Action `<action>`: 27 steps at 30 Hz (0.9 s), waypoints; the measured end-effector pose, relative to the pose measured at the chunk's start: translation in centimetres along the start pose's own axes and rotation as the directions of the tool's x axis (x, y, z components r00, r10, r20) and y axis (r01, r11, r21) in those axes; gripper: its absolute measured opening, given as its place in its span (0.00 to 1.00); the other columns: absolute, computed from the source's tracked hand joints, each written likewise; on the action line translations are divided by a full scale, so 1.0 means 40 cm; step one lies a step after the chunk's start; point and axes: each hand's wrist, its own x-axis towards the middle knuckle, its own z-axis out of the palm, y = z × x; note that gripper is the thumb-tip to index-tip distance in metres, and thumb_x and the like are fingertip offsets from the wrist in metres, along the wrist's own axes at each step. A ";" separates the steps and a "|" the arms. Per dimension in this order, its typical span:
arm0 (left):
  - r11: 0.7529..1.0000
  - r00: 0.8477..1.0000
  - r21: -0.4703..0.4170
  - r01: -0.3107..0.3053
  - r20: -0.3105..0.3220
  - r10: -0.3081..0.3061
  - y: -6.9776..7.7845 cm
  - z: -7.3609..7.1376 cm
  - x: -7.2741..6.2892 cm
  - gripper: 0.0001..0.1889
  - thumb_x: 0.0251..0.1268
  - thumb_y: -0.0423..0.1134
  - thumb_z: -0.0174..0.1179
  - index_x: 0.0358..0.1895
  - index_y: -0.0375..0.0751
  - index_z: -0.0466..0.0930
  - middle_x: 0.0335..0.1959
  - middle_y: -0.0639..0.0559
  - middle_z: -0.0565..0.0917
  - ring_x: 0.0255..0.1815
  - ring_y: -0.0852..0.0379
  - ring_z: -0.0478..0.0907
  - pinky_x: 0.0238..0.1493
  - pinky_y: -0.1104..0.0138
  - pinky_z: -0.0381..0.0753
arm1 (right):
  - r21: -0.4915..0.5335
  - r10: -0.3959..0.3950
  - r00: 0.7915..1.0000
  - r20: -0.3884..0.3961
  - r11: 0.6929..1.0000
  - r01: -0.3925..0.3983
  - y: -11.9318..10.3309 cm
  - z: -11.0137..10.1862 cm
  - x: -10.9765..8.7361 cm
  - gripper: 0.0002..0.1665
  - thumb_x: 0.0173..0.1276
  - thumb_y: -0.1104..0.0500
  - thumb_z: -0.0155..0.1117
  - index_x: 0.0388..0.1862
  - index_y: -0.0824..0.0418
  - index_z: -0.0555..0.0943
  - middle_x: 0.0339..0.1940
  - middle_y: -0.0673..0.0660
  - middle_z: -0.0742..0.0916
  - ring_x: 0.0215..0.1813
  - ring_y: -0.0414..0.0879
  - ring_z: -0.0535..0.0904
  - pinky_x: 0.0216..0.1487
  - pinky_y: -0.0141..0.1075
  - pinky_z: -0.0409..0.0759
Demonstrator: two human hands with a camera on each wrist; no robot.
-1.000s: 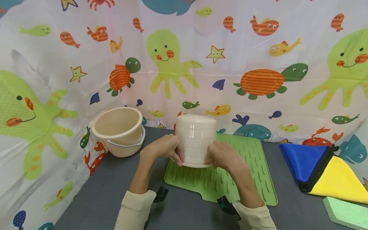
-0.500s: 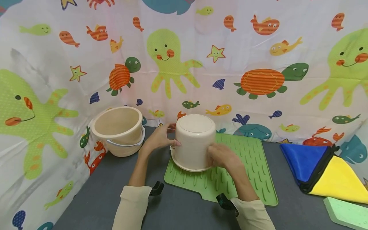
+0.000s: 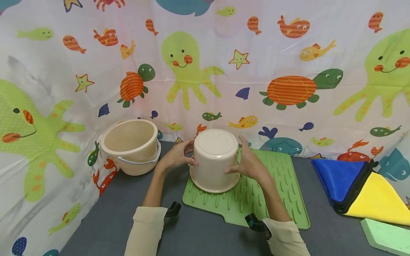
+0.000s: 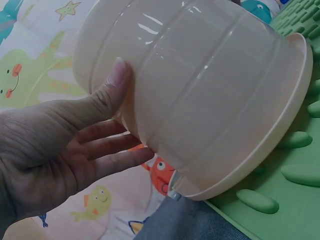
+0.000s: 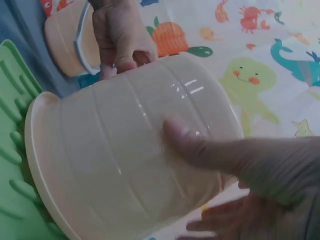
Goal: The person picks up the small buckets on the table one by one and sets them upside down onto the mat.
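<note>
A cream bucket point(image 3: 215, 165) stands upside down, rim down, on a green ridged mat point(image 3: 278, 188). My left hand point(image 3: 175, 155) is at its left side; in the left wrist view the thumb point(image 4: 116, 80) lies against the wall and the fingers point(image 4: 117, 161) stretch loosely beside it. On the other side is my right hand point(image 3: 251, 164), spread, the thumb point(image 5: 182, 140) at the wall and the fingers reaching past the far side. Whether that thumb touches is blurred. Part of the handle joint point(image 4: 174, 194) shows by the rim.
A second cream bucket point(image 3: 136, 165) with a grey handle stands upright at the back left. To the right lie a blue and yellow cloth point(image 3: 368, 192) and a light green sponge-like block point(image 3: 387, 236). A printed sea-animal curtain point(image 3: 205, 71) closes off the back and left of the grey table point(image 3: 192, 234).
The bucket has tipped from facing away to showing its base upward, its rim coming down onto the mat. My left hand moved up from the rim; my right hand has opened from its grip.
</note>
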 end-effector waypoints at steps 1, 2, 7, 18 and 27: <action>1.000 1.000 -0.002 -0.002 0.006 0.002 -0.001 0.000 0.000 0.52 0.54 0.29 0.78 0.82 0.33 0.57 0.81 0.35 0.66 0.81 0.37 0.67 0.79 0.48 0.70 | 0.040 -0.028 1.000 0.009 0.999 0.027 0.001 0.002 0.003 0.82 0.50 0.53 0.89 0.86 0.66 0.38 0.79 0.76 0.67 0.78 0.72 0.68 0.74 0.65 0.71; 1.000 1.000 -0.003 -0.002 0.010 0.002 -0.001 -0.001 0.001 0.52 0.54 0.29 0.78 0.82 0.34 0.57 0.81 0.36 0.66 0.81 0.37 0.66 0.79 0.47 0.70 | 0.074 -0.052 0.998 0.019 0.996 0.051 0.002 0.003 0.005 0.84 0.50 0.53 0.89 0.87 0.64 0.35 0.82 0.74 0.63 0.81 0.72 0.63 0.78 0.66 0.66; 0.999 0.999 -0.039 -0.021 0.044 0.023 -0.004 -0.003 0.007 0.53 0.54 0.29 0.78 0.82 0.34 0.55 0.82 0.36 0.65 0.82 0.37 0.64 0.78 0.46 0.71 | 0.144 -0.101 0.995 0.009 0.985 0.098 -0.006 0.004 0.010 0.84 0.47 0.56 0.91 0.87 0.61 0.39 0.81 0.70 0.65 0.82 0.69 0.63 0.80 0.66 0.63; 0.985 0.989 -0.117 -0.123 0.069 0.132 0.027 0.008 0.010 0.66 0.48 0.46 0.83 0.86 0.63 0.44 0.85 0.48 0.57 0.85 0.43 0.59 0.83 0.47 0.62 | 0.227 -0.123 0.992 -0.016 0.966 0.123 -0.014 0.017 0.017 0.79 0.44 0.61 0.92 0.84 0.66 0.47 0.77 0.70 0.69 0.79 0.67 0.67 0.81 0.64 0.63; 0.990 0.993 -0.102 -0.099 0.050 0.105 0.023 0.016 0.006 0.64 0.51 0.36 0.82 0.86 0.64 0.46 0.85 0.49 0.59 0.86 0.44 0.59 0.82 0.47 0.63 | 0.421 -0.190 0.981 0.041 0.894 0.155 0.029 0.033 0.033 0.74 0.46 0.63 0.90 0.85 0.54 0.52 0.77 0.60 0.73 0.78 0.60 0.68 0.83 0.62 0.57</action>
